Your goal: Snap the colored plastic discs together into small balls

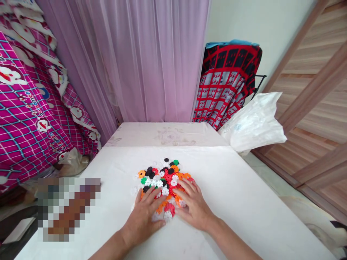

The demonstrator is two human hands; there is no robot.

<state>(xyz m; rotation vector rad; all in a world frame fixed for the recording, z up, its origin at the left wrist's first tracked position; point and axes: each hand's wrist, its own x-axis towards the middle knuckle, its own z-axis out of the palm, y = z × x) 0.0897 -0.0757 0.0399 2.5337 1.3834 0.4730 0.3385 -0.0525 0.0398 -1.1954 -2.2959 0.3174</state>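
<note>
A loose heap of small notched plastic discs [168, 177], shaped like flowers or snowflakes, lies at the middle of the white-covered table [233, 202]. Red, orange, white, black and green ones are mixed together. My left hand [146, 213] rests over the near left part of the heap, fingers spread and palm down. Over the near right part lies my right hand [193, 206], its fingers also apart on the discs. Between the two thumbs a white disc [168, 216] and a red disc [169, 208] show. Some discs under the fingers are hidden.
A blurred-out patch [70, 209] covers something at the table's left. A white plastic bag [252, 122] stands by the far right corner. Behind the table hangs a purple curtain [162, 61]. Pink patterned cloth [32, 108] hangs left, and a wooden door [311, 108] stands right.
</note>
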